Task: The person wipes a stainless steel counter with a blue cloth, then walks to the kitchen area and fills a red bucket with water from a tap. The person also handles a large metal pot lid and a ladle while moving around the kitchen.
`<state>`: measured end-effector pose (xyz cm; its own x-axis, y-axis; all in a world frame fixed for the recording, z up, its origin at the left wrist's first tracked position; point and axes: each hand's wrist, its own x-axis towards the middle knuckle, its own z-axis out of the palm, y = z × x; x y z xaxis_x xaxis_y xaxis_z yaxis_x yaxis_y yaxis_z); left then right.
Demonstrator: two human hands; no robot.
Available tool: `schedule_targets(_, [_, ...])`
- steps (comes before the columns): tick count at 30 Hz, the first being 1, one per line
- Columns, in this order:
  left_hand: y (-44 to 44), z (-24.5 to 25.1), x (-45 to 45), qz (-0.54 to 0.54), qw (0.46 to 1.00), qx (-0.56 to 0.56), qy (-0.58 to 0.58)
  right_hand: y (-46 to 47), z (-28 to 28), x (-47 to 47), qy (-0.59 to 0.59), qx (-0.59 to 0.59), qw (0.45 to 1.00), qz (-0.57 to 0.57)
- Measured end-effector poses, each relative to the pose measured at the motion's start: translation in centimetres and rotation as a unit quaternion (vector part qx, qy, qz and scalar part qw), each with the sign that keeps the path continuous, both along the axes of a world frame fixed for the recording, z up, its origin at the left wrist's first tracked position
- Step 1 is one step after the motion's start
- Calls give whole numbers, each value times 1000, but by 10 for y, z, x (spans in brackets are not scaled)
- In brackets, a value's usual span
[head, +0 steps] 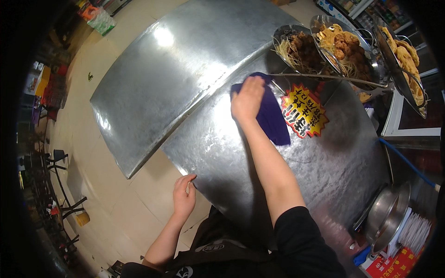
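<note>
A dark purple cloth (273,116) lies spread on the near stainless steel table (215,156). My right hand (248,97) presses down on its upper left part, arm stretched forward over the metal. Beside the cloth, to the right, is a yellow and red starburst sign (305,113) bearing writing. My left hand (184,194) holds nothing; its fingers are slightly bent, at the left edge of the same table. Whether the fingertips touch that edge, I cannot tell.
A second steel table (167,80) adjoins beyond a raised seam. Metal bowls of fried food (342,45) stand at the upper right, with a metal rod (326,76) in front. Steel basins (387,215), stacked white items (413,232) and a blue hose (406,161) are along the right.
</note>
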<state>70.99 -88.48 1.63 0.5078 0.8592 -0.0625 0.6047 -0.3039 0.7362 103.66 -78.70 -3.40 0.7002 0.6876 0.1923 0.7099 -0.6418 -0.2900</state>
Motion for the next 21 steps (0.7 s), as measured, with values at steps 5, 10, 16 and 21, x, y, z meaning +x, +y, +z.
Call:
schedule_targets(5, [5, -8, 28, -4, 998, 10, -54, -29, 7, -59, 44, 41, 925, 374])
schedule_targets(10, [2, 6, 39, -20, 996, 46, -80, -176, 13, -138, 123, -28, 852, 508])
schedule_targets(16, [2, 23, 46, -52, 996, 8, -72, -387, 60, -119, 369, -173, 800, 441])
schedule_targets(21, [-11, 29, 40, -93, 994, -48, -37, -491, 75, -52, 141, -248, 956, 76])
